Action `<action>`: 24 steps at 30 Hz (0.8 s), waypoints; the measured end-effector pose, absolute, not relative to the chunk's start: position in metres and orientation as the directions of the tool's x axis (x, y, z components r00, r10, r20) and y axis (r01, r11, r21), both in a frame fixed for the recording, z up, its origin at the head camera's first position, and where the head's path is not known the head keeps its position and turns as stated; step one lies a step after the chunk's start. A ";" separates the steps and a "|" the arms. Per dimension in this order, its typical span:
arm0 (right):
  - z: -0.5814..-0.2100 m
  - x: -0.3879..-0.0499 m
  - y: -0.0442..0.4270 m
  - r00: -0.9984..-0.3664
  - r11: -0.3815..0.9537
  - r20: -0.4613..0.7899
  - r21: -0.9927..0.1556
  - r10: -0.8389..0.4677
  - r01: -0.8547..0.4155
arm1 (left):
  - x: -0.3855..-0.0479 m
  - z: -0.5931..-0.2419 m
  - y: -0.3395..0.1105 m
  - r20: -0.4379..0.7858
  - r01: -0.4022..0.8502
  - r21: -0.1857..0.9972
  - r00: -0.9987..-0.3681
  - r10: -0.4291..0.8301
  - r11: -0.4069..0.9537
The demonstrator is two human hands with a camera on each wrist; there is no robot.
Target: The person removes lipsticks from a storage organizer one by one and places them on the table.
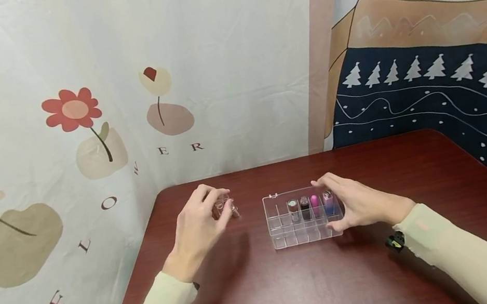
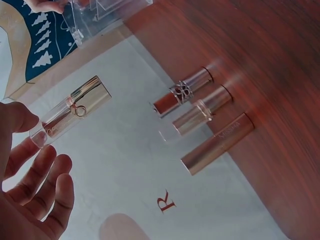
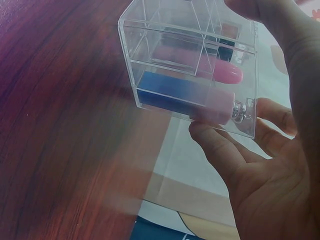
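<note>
The gold-and-clear lipstick tube (image 2: 70, 110) is pinched by its clear end between the thumb and fingers of my left hand (image 1: 194, 221), raised off the table (image 1: 302, 290) with its gold end angled away from my palm. Just beyond it stand three more tubes, side by side and upright: a reddish one with silver fittings (image 2: 182, 92), a pale gold one (image 2: 202, 111) and a rose-gold one (image 2: 217, 144) with lettering I can't read surely.

To the right, my right hand (image 1: 356, 201) grips the end of a clear divided organizer (image 1: 290, 239), fingers at the back and thumb at the front; it appears to rest on the table. Four tubes already sit in its back row: a silver-capped one (image 1: 293, 210), a black one (image 1: 305, 208), a bright pink one (image 1: 315, 205) and a blue-and-pink one (image 1: 329, 203) nearest my palm. I'd judge filling the organizer about half done: the tube I hold and the three standing ones remain, and the left compartments of that row show only clear plastic.

Behind everything hangs a pale flower-print curtain (image 1: 231, 69).
</note>
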State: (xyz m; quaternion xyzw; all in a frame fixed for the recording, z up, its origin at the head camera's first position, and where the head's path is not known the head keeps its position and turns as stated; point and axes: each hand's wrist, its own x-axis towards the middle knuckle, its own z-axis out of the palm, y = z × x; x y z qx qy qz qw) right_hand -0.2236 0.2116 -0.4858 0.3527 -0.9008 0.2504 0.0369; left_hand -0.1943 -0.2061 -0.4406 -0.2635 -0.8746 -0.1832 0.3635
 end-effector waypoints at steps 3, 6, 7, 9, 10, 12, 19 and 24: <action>-0.486 -0.223 0.211 -0.748 0.627 0.244 -0.422 -0.617 -0.655 | -0.194 -0.442 -0.210 0.723 0.586 0.141 -0.611 0.322 0.798; -0.486 -0.223 0.212 -0.746 0.625 0.247 -0.421 -0.618 -0.657 | -0.195 -0.443 -0.214 0.719 0.578 0.138 -0.617 0.321 0.804; -0.485 -0.223 0.212 -0.746 0.625 0.248 -0.422 -0.618 -0.657 | -0.195 -0.443 -0.216 0.718 0.575 0.135 -0.618 0.321 0.807; -0.485 -0.223 0.213 -0.745 0.622 0.252 -0.424 -0.618 -0.659 | -0.196 -0.445 -0.219 0.716 0.572 0.132 -0.620 0.321 0.810; -0.484 -0.223 0.213 -0.745 0.622 0.253 -0.424 -0.617 -0.658 | -0.197 -0.445 -0.221 0.715 0.570 0.128 -0.621 0.323 0.812; -0.484 -0.223 0.213 -0.745 0.620 0.255 -0.425 -0.617 -0.659 | -0.197 -0.447 -0.224 0.713 0.566 0.126 -0.623 0.323 0.815; -0.484 -0.224 0.212 -0.745 0.621 0.249 -0.424 -0.619 -0.659 | -0.197 -0.453 -0.237 0.698 0.543 0.126 -0.643 0.315 0.831; -0.485 -0.223 0.212 -0.749 0.618 0.237 -0.441 -0.619 -0.651 | -0.198 -0.457 -0.245 0.691 0.530 0.124 -0.653 0.310 0.839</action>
